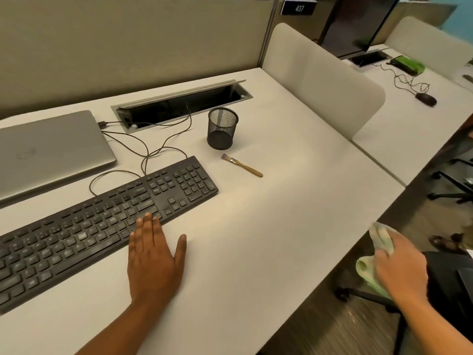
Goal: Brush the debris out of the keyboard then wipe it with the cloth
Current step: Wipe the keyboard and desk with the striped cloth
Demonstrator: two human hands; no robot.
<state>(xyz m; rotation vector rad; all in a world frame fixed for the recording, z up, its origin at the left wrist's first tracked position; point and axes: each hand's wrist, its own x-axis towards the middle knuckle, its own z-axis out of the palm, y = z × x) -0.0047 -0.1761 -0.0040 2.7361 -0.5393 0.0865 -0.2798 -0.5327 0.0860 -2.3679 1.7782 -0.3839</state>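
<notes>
A black dusty keyboard (102, 221) lies slanted across the white desk (268, 226). My left hand (153, 252) lies flat with straight fingers, its fingertips on the keyboard's front edge and its palm on the desk. A small brush (242, 165) with a wooden handle lies on the desk to the right of the keyboard, apart from both hands. My right hand (399, 262) is off the desk's right edge and grips a pale green cloth (368, 272).
A closed grey laptop (51, 149) sits behind the keyboard at the left. A black mesh cup (222, 128) stands near the brush, in front of an open cable tray (179, 103). Cables loop behind the keyboard. A chair (448, 278) is below the right hand.
</notes>
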